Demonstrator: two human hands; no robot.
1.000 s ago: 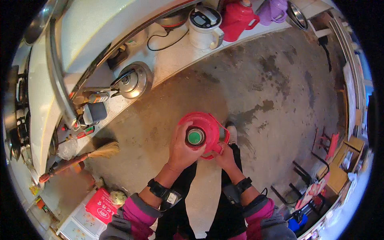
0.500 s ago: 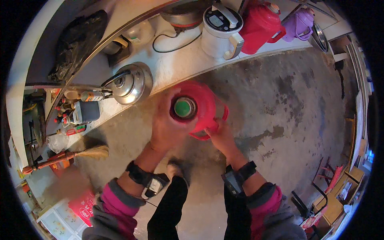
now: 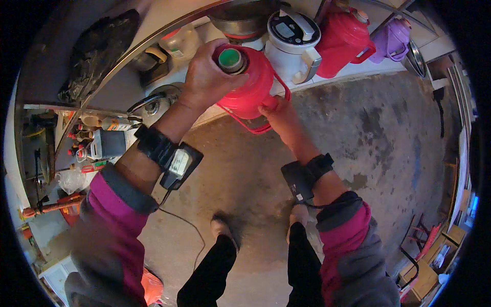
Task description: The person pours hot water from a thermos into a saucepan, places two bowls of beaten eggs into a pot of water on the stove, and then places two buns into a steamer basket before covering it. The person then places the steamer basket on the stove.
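Between my two hands is a red thermos flask with a green stopper in its neck. My left hand is wrapped round the top by the neck. On the other side my right hand is closed on the flask's red side handle, its fingertips partly hidden. The flask is up at the counter's edge and covers part of the white counter; whether its base touches the counter is hidden. Behind my left forearm a steel kettle shows only in part.
Along the counter stand a white soymilk maker, another red thermos, a purple thermos and a metal pot. Bottles and a jug crowd the left shelf. A cable hangs from my left wrist device.
Both hands have carried the red thermos away from my body, up toward the counter. My left forearm now covers part of the kettle, and my feet stand farther apart in view.
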